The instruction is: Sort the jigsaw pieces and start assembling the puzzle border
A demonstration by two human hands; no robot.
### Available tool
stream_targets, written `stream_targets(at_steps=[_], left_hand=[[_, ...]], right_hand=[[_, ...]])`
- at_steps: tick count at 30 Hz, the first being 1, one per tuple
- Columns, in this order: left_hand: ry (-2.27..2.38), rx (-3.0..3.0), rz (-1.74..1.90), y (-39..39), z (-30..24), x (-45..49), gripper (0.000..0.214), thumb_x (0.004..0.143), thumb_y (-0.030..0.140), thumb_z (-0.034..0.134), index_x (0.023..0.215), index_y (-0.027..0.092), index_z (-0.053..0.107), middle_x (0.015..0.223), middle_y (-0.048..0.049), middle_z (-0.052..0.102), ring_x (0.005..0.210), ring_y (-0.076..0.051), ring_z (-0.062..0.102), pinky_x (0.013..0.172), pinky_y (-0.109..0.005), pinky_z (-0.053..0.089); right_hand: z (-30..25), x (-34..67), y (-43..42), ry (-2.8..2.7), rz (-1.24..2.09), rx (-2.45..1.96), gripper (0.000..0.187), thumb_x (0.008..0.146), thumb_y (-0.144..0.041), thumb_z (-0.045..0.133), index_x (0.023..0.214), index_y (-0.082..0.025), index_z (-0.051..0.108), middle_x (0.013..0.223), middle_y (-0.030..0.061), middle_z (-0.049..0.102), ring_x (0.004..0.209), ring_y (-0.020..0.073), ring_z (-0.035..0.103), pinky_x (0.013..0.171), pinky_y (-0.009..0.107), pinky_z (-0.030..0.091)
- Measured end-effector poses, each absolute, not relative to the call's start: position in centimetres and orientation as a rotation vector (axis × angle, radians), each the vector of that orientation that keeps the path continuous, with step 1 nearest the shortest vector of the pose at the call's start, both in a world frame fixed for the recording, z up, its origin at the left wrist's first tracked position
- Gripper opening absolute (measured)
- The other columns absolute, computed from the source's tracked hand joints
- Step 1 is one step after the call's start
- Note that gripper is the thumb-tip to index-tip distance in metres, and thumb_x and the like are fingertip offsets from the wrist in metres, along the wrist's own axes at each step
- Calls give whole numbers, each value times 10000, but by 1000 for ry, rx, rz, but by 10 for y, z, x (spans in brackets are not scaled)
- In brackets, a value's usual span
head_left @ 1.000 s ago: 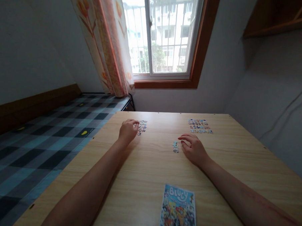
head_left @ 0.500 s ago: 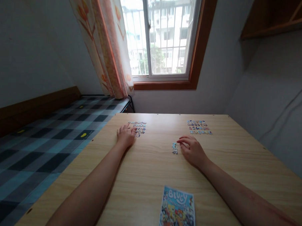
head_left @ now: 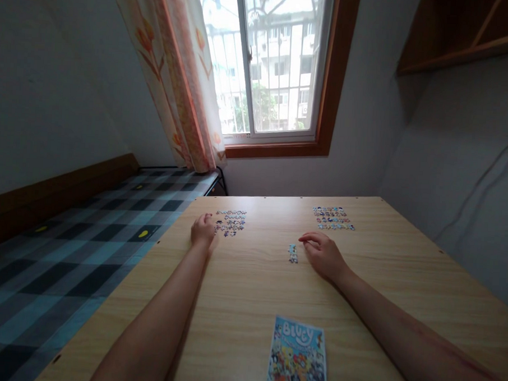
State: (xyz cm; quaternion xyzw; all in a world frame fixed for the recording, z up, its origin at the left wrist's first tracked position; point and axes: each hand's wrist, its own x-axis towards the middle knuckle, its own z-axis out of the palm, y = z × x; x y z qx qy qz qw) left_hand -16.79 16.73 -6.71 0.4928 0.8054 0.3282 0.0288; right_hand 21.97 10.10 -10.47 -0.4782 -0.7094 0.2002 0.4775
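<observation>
My left hand (head_left: 202,230) rests at the left edge of a group of loose jigsaw puzzle pieces (head_left: 231,225) laid in rough rows. Its fingers are loosely bent and partly hidden behind the back of the hand; I see nothing held. Near the middle of the table, my right hand (head_left: 323,254) is open, its index finger stretched out and its thumb a little apart. Just left of those fingertips lies a small strip of puzzle pieces (head_left: 293,254), seemingly joined. Further back on the right, more pieces (head_left: 332,218) are spread in several rows.
A Bluey picture sheet or booklet (head_left: 298,355) lies at the near edge of the wooden table (head_left: 241,291). Left of the table stands a bed with a checked cover (head_left: 87,250). Beyond are a curtain (head_left: 178,86) and a barred window (head_left: 280,62).
My left hand has drawn back leftward off the left group, uncovering more of its pieces. My right hand has stayed almost in place beside the small strip. The camera view has tilted slightly.
</observation>
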Motion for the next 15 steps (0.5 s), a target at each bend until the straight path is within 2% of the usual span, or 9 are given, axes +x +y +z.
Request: stream_targets(at_steps=[7,12,15], left_hand=[[2601,1239,975,187,-58,-171,584,980,439,212,1297,235,658,1294,-138,684,1137,-326,653,906,-450,485],[2616,1350,889,192,-60,-174,523,969,471,285,1269,281,669,1232,-93,721,1090,-269,672,878,-390,489],[2594,1561,744,191,-64,-173,492,954,448,350,1257,254,686,1174,-127,735,1059,-284,669,859,-399,487]], right_hand=[[-107,221,104,-1682,545,-1180,232,812,-267,539,868,-221,760,985,70,749,985,240,673,947,395,506],[-106,220,103,-1656,565,-1183,225,816,-271,542,865,-227,758,981,66,747,974,237,679,948,395,511],[-106,220,104,-1655,577,-1178,225,805,-264,543,866,-230,758,983,66,748,978,239,679,943,396,518]])
